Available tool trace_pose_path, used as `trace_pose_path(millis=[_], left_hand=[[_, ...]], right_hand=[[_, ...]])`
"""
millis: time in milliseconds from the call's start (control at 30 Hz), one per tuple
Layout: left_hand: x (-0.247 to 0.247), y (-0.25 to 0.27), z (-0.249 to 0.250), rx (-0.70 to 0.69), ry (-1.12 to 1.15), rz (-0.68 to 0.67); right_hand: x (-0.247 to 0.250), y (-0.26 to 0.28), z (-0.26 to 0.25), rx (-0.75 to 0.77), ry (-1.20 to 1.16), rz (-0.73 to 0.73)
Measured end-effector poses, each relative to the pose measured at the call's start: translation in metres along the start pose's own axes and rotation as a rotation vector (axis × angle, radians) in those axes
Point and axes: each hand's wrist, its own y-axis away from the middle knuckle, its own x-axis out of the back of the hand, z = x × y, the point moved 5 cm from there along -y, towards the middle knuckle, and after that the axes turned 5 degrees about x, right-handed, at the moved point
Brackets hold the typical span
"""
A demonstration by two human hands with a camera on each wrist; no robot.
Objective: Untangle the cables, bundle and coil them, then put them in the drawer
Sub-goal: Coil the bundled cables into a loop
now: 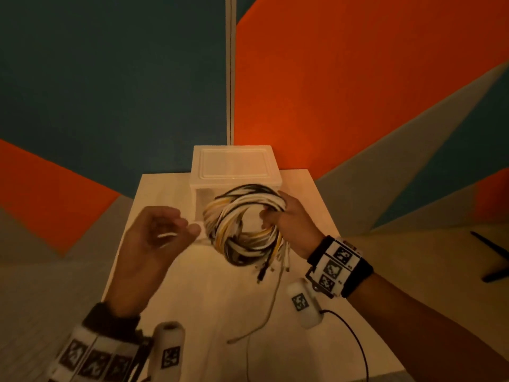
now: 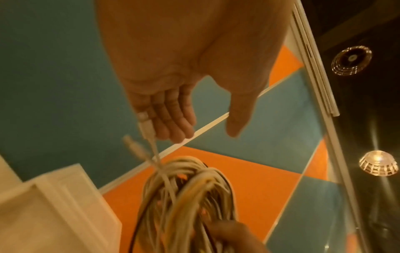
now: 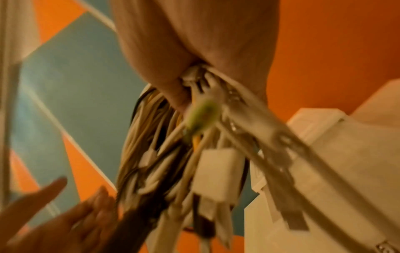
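Note:
A thick coil of white, yellow and black cables (image 1: 242, 224) hangs in the air in front of the white drawer unit (image 1: 234, 166). My right hand (image 1: 271, 216) grips the coil's right side, fingers curled through its middle; the right wrist view shows the bundle (image 3: 151, 154) squeezed in my palm, with a white adapter block (image 3: 218, 172) and several plugs dangling. My left hand (image 1: 181, 224) is palm-up just left of the coil, blurred. In the left wrist view its fingers (image 2: 171, 119) are straight, the thumb apart, and a white plug (image 2: 147, 126) lies against the little finger.
The drawer unit stands at the far end of the narrow pale table (image 1: 170, 285), against a teal and orange wall. A thin loose cable (image 1: 264, 312) trails from the coil down to the table. A black stand leg (image 1: 493, 257) lies at the right.

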Motion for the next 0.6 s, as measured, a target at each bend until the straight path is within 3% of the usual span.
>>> trace_pose_path(millis=[67,167,367,433,500,600], left_hand=[[-0.018,0.018,0.002,0.036,-0.015,-0.157],[-0.049,0.040,-0.013,0.054,-0.241,-0.436],[-0.103,0.072,-0.073,0.474,-0.100,-0.971],[-0.108,0.076,-0.093,0.703,0.076,-0.962],[-0.110,0.071,-0.104,0.841,0.391,-0.847],[-0.105,0.058,-0.108,0.809,0.811,-0.482]], right_hand=[[0.005,0.000,0.005,-0.033,-0.052,0.114],[0.000,0.000,0.018,-0.067,-0.117,0.198],[-0.012,0.006,0.034,-0.121,-0.266,0.332],[-0.017,0.009,0.037,-0.162,-0.333,0.354],[-0.020,0.013,0.042,-0.193,-0.373,0.356],[-0.019,0.023,0.047,-0.205,-0.389,0.375]])
